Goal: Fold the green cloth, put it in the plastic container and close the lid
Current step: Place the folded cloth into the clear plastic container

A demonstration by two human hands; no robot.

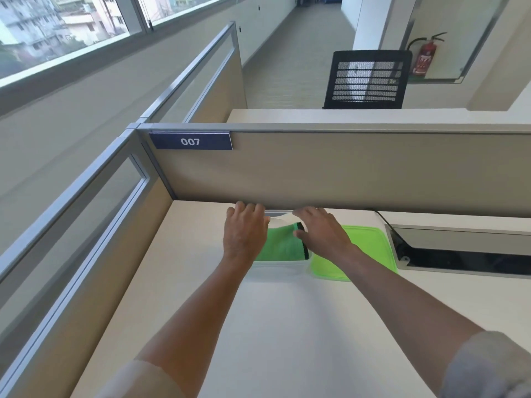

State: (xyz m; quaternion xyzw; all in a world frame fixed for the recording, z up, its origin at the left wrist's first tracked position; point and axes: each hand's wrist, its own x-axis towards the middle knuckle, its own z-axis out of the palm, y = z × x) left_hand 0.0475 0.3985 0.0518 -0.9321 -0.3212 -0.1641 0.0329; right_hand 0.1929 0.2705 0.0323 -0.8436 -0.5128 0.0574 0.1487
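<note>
The folded green cloth (283, 244), with a black edge on its right side, lies inside the clear plastic container (275, 268) at the far side of the desk. My left hand (244, 228) rests over the cloth's left part, fingers curled down at the container's far rim. Over the cloth's right edge lies my right hand (321, 229), thumb touching the cloth and fingers spread flat. The bright green lid (370, 242) lies flat on the desk just right of the container, partly under my right wrist. I cannot tell whether either hand grips the cloth.
A beige partition (344, 170) with a "007" label (191, 142) stands right behind the container. A second partition (94, 225) runs along the left. A cable tray opening (465, 254) sits in the desk to the right of the lid. White desk surface (287, 326) stretches toward me.
</note>
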